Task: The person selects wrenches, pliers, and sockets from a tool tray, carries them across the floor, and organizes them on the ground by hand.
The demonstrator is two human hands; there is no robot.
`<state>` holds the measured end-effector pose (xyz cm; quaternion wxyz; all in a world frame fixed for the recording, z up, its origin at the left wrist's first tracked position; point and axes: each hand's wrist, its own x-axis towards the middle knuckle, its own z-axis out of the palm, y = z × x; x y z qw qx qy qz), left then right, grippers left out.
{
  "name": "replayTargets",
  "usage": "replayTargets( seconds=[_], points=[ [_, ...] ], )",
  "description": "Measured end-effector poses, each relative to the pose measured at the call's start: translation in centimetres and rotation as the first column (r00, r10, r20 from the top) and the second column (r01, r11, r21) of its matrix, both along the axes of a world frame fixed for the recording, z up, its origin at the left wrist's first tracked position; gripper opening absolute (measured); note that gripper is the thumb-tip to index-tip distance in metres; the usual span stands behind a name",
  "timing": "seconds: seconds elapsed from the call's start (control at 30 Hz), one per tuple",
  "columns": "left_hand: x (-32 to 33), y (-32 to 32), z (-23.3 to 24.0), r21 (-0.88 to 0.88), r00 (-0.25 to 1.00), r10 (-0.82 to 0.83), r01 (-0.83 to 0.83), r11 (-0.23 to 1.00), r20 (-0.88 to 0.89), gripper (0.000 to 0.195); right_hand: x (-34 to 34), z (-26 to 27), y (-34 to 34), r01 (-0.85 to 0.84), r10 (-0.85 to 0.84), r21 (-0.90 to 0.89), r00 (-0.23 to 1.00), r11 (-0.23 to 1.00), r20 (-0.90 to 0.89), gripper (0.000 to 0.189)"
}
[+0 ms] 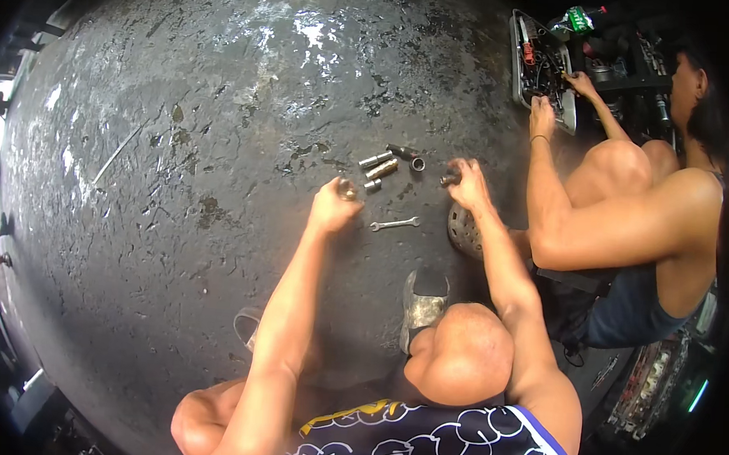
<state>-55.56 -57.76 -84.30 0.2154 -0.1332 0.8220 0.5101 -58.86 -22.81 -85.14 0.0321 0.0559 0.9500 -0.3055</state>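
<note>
My left hand (333, 208) is closed around a small metal piece (346, 190), probably a socket; blur hides its exact shape. In my right hand (469, 185), the fingers grip a dark cylindrical socket (448, 179). Between the hands, several sockets lie on the floor: a long chrome socket (375, 160), a brass-tinted socket (382, 168), a short chrome socket (372, 185), a dark socket (402, 151) and a socket with its round opening showing (417, 164). Closer to me lies a double open-end wrench (395, 223), touched by neither hand.
Dark, worn concrete floor (176, 156) spreads ahead and left. On my right a person (643, 217) crouches, both hands at a tool tray (516, 62) full of tools. A green-labelled plastic bottle (578, 20) lies beyond it. That person's perforated clog (465, 233) is near my right forearm.
</note>
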Motion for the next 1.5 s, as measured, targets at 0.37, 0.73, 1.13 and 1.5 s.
replayTargets(
  seconds=[0.37,0.73,1.13,1.5],
  points=[
    [-2.3,7.7,-0.2,-0.605,0.790,-0.606,0.438,0.665,-0.095,0.030,-2.2,-1.9,-2.5,-0.008,0.016,-0.240,0.999,0.971,0.031,0.042],
    [0.1,3.4,-0.5,0.375,0.906,0.041,-0.215,0.902,0.421,0.041,-0.8,-3.8,-7.2,-0.252,0.252,0.020,0.968,0.968,-0.004,0.036],
    [3.1,-0.4,0.4,0.874,0.891,0.073,-0.419,-0.246,0.447,0.067,3.1,10.2,-17.3,-0.084,0.284,-0.710,0.944,0.699,0.168,0.032],
    [4.8,1.1,-0.7,0.818,0.834,0.151,-0.456,-0.351,0.530,0.062,3.5,11.7,-18.1,-0.441,0.444,-0.353,0.892,0.825,-0.077,0.031]
  ],
)
